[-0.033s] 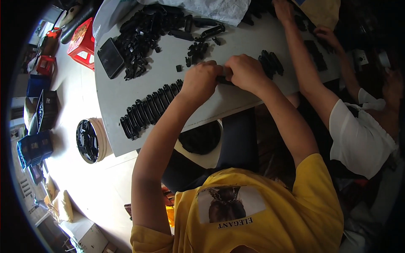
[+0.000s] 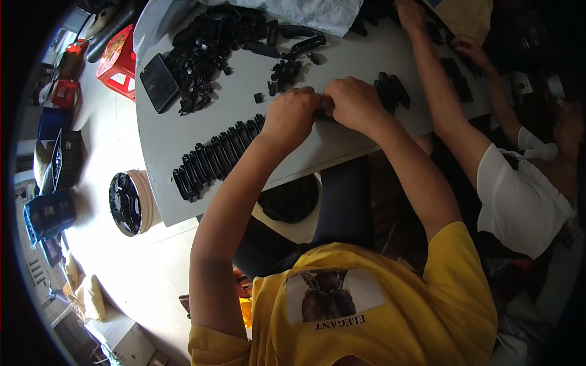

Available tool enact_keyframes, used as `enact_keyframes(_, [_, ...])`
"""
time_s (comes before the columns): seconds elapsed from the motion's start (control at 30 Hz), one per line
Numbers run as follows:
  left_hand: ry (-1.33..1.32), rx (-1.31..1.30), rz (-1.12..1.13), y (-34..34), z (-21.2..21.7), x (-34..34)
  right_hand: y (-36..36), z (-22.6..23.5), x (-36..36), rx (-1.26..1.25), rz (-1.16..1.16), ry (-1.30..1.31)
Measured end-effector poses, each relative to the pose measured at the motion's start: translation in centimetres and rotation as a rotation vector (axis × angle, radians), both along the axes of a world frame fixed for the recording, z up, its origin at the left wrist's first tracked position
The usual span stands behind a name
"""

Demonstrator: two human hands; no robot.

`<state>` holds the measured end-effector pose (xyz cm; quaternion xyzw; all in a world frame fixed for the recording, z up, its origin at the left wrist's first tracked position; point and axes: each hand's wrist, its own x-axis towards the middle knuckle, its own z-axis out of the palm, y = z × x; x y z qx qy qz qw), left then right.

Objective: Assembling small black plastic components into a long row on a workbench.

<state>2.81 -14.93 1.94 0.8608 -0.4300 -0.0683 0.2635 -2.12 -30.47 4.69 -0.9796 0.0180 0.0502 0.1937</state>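
Pinching one small black plastic part (image 2: 321,113), left hand (image 2: 292,116) and right hand (image 2: 354,104) fingers closed; a row of finished black pieces (image 2: 213,158) lies on the grey counter (image 2: 244,91), a loose heap of black parts (image 2: 207,49) remaining.

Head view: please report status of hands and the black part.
Left hand and right hand pinch small black part together. Row of black parts lies left. Nothing blocking.

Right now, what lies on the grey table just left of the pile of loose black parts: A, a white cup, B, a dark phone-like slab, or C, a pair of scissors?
B: a flat dark phone-like slab lies on the grey table beside the pile of loose black parts.
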Motion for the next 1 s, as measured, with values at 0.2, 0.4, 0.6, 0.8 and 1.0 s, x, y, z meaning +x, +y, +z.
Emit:
enact_keyframes(0.2, [0.061, 0.002, -0.02, -0.3, 0.6, 0.8, 1.4, 1.8, 1.0, -0.12, 0.025, 0.048])
enact_keyframes(0.4, [0.111, 0.08, 0.012, 1.2, 1.4, 1.5, 2.4, 1.3, 0.9, -0.206, 0.065, -0.01])
enact_keyframes(0.6, [0.033, -0.355, 0.26, 6.6, 2.5, 1.9, 3.2, -0.6, -0.2, -0.113, -0.071, -0.016])
enact_keyframes(0.8, [-0.046, -0.312, 0.287, 10.7, 3.0, -0.7, 5.9, -2.7, 0.0, 0.18, -0.121, -0.041])
enact_keyframes(1.0, [-0.05, -0.307, 0.288, 10.8, 3.0, -1.3, 6.0, -4.3, 3.2, 0.337, -0.039, -0.487])
